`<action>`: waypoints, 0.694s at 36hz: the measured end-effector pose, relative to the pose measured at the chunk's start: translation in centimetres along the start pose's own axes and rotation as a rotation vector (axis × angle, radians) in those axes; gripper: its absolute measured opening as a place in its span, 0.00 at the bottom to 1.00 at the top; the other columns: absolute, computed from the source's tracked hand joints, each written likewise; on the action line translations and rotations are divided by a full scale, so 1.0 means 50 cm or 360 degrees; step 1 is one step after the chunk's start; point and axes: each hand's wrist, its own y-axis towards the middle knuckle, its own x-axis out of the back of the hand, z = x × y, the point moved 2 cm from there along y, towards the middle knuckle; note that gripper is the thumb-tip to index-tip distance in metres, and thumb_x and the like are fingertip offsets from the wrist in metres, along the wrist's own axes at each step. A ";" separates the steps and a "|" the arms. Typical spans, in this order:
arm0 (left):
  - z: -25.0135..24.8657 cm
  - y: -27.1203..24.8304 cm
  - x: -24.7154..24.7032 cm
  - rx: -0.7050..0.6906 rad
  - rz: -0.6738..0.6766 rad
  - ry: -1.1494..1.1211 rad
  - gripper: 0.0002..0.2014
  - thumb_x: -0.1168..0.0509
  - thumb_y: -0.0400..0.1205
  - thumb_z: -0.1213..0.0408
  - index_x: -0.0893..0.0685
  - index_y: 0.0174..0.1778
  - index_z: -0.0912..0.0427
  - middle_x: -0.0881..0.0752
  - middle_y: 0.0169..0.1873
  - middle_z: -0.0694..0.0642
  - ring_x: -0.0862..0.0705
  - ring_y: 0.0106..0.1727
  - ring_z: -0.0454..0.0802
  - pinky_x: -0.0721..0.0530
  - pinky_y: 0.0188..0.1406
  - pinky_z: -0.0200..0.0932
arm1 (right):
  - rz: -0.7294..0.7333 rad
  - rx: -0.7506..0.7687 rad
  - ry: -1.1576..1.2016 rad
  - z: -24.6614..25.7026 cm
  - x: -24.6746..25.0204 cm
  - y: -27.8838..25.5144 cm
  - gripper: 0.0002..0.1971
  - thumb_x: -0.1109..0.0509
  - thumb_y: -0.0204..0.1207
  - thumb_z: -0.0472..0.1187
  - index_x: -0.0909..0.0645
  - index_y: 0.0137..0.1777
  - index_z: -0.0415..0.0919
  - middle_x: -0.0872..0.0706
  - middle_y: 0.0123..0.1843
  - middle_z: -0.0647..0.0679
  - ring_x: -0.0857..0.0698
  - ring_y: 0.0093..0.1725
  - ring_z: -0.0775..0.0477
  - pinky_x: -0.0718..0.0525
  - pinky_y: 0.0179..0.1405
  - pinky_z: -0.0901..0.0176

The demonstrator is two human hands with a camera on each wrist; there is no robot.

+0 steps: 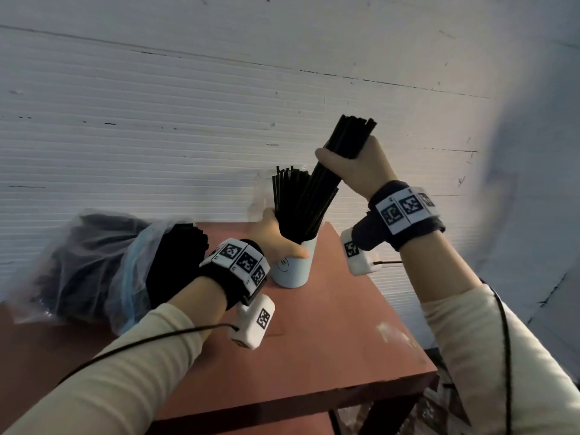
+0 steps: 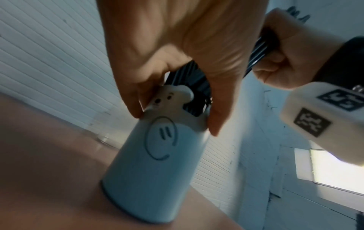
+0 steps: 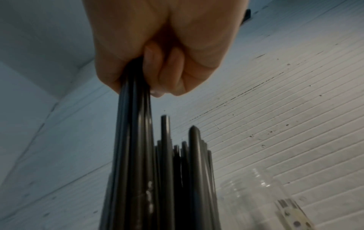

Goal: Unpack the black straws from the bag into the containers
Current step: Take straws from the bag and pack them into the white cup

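Our right hand (image 1: 361,166) is fisted around a bundle of straws (image 1: 337,158), its lower ends in the cup (image 1: 293,268) on the table (image 1: 329,340). Our left hand (image 1: 276,237) pinches the cup's rim between thumb and fingers (image 2: 128,99). The bag (image 1: 100,265) lies at left.

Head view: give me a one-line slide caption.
Right hand lowers a bundle of black straws into the pale blue cup, steadied by the left hand, beside the bag.

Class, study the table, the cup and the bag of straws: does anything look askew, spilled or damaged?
Nothing is spilled or broken. The bundle of straws in the right hand enters the blue cup at a slant, and the left hand steadies its rim. The bag lies on its side, straws still inside.
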 end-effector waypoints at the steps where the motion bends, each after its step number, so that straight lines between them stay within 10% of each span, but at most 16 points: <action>1: 0.001 0.004 0.003 -0.0005 0.0016 0.0017 0.54 0.18 0.50 0.51 0.35 0.73 0.54 0.19 0.59 0.53 0.18 0.61 0.53 0.15 0.61 0.54 | 0.0038 0.0008 -0.0043 -0.003 -0.007 0.002 0.18 0.27 0.74 0.44 0.19 0.42 0.25 0.18 0.34 0.43 0.19 0.31 0.52 0.22 0.28 0.63; 8: 0.016 0.020 0.004 -0.0118 0.0060 0.0070 0.55 0.18 0.45 0.41 0.28 0.71 0.48 0.16 0.59 0.47 0.17 0.61 0.48 0.16 0.62 0.51 | 0.0166 0.0072 -0.0319 -0.030 -0.052 -0.014 0.22 0.26 0.73 0.49 0.27 0.32 0.30 0.24 0.29 0.42 0.22 0.34 0.49 0.22 0.33 0.53; 12: 0.017 0.015 0.003 -0.0159 0.0063 0.0038 0.53 0.18 0.45 0.42 0.26 0.70 0.47 0.15 0.58 0.45 0.17 0.61 0.46 0.17 0.64 0.50 | 0.0116 0.0058 -0.0707 -0.045 -0.068 -0.031 0.21 0.29 0.71 0.62 0.22 0.46 0.42 0.26 0.49 0.50 0.32 0.59 0.46 0.30 0.62 0.50; 16: 0.017 0.011 0.003 -0.0151 0.0069 0.0008 0.53 0.18 0.46 0.43 0.27 0.71 0.46 0.15 0.59 0.45 0.17 0.61 0.46 0.18 0.66 0.50 | 0.0019 0.0061 -0.0500 -0.047 -0.071 -0.048 0.37 0.32 0.63 0.71 0.26 0.66 0.47 0.30 0.63 0.51 0.32 0.68 0.47 0.30 0.71 0.46; 20: 0.020 0.012 0.004 -0.0134 0.0057 -0.0032 0.51 0.16 0.51 0.50 0.27 0.72 0.47 0.16 0.59 0.46 0.18 0.62 0.48 0.19 0.66 0.51 | -0.0199 0.0374 -0.0027 -0.036 -0.059 -0.057 0.39 0.22 0.70 0.52 0.37 0.76 0.40 0.31 0.73 0.46 0.27 0.72 0.50 0.25 0.72 0.57; 25: 0.020 0.015 0.001 -0.0155 0.0023 0.0016 0.51 0.16 0.53 0.50 0.28 0.74 0.51 0.16 0.62 0.49 0.18 0.64 0.50 0.20 0.68 0.52 | 0.0072 0.0523 -0.0400 -0.028 -0.074 -0.057 0.26 0.35 0.83 0.44 0.32 0.79 0.42 0.27 0.77 0.47 0.30 0.77 0.53 0.34 0.74 0.67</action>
